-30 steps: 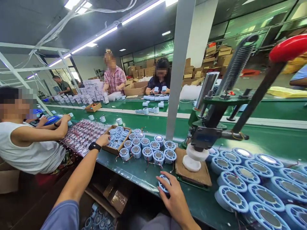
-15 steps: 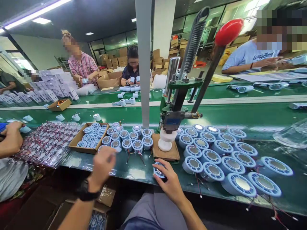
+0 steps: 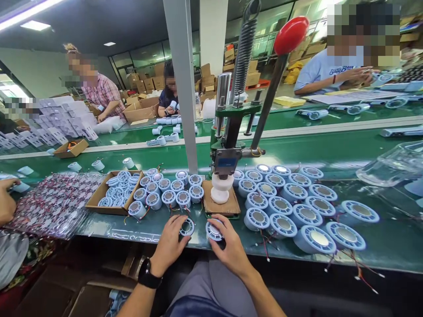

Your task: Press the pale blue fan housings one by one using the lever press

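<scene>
The left hand (image 3: 170,240) pinches a blue ring (image 3: 192,227) between thumb and fingers; the right hand (image 3: 231,244) curls around a round blue cup (image 3: 214,232). Both pieces are near the worktop's (image 3: 109,229) near edge, just beside each other but apart, so this pair looks unjoined. Just behind them is a hand press (image 3: 228,163), its white pads (image 3: 222,181) with no cup between them. Left of the press are a small group of cups (image 3: 168,198) and a carton (image 3: 109,209) holding many rings, so plenty seems left to do. A larger group of cups (image 3: 280,224) fills the worktop to the right, some wires hanging over the near edge. These may be the finished ones, though the view does not settle it. Farther left, near the worktop's left end, lie wired parts (image 3: 56,204) under clear plastic.
</scene>
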Available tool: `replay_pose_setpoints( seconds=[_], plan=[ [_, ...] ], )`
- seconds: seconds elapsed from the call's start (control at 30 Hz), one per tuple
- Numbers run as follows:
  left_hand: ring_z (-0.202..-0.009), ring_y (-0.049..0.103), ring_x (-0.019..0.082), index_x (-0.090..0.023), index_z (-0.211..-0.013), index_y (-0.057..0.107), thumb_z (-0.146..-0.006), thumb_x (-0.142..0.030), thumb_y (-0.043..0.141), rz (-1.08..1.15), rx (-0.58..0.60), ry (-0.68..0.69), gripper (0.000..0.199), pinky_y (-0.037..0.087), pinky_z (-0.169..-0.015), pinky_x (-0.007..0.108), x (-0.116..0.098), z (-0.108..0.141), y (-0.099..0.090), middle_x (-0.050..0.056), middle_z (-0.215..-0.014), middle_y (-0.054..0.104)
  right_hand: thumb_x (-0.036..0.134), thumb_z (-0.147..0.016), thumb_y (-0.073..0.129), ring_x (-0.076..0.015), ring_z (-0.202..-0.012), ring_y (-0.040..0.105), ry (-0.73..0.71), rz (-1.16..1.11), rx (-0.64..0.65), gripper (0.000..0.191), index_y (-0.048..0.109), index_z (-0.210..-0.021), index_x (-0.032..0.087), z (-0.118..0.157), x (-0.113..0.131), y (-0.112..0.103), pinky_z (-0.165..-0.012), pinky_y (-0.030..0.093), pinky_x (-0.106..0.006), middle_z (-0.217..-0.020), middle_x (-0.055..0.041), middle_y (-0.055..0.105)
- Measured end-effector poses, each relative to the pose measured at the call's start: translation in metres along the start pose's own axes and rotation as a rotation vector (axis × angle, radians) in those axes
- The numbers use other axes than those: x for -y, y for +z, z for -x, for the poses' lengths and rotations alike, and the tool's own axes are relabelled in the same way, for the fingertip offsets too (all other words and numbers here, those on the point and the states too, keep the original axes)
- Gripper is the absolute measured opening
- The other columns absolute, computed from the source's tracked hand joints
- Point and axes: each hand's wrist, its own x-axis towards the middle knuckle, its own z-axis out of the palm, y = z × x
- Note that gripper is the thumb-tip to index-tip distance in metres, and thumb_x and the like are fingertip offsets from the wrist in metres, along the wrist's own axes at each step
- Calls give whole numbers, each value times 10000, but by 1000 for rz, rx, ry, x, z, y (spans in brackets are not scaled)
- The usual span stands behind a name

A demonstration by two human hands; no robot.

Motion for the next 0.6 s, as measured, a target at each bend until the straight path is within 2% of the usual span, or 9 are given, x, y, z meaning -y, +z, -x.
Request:
replay_pose_setpoints(
  seconds=[0.13, 0.2, 0.3, 0.43, 0.6],
  plan=[
    [-1173, 616, 258, -204, -1383, 449, -838, -250, 650, 79, -186, -122, 583, 497, -1026, 450, -27, 1, 7, 117, -1303, 624, 200, -823, 596, -207, -1121, 643, 50, 47, -95, 517, 509, -1333, 175, 7, 2, 16, -963, 555, -324, -1237, -106, 629],
    [-1172, 612, 250, -217, -1432, 394, -813, -225, 675, 87, -153, -70, 680, 495, -1026, 430, -48, -1, 11, 107, -1304, 624, 181, -836, 567, -204, -1116, 651, 38, 85, -165, 526, 479, -1355, 177, 10, 3, 26, -947, 565, -324, -1242, -100, 636],
    [-1203, 578, 263, -223, -1439, 403, -759, -145, 685, 62, -56, 6, 740, 481, -1039, 444, -73, -9, 19, 99, -1308, 620, 157, -863, 520, -201, -1084, 667, 26, 148, -261, 540, 436, -1396, 174, 13, 4, 38, -914, 579, -324, -1238, -110, 639],
    [-1233, 552, 275, -202, -1404, 456, -739, -102, 657, 74, -35, -51, 702, 449, -1071, 472, -79, -17, 28, 108, -1335, 599, 244, -892, 572, -216, -1027, 686, 18, 213, -332, 580, 391, -1437, 162, 13, 7, 43, -847, 596, -327, -1205, -130, 650],
    [-1266, 546, 264, -227, -1433, 429, -759, -120, 651, 162, -38, -229, 718, 434, -1085, 455, -76, -13, 30, 93, -1374, 587, 302, -905, 593, -212, -991, 694, 37, 207, -345, 594, 385, -1447, 178, 12, 8, 42, -815, 599, -329, -1180, -111, 664]
  ],
)
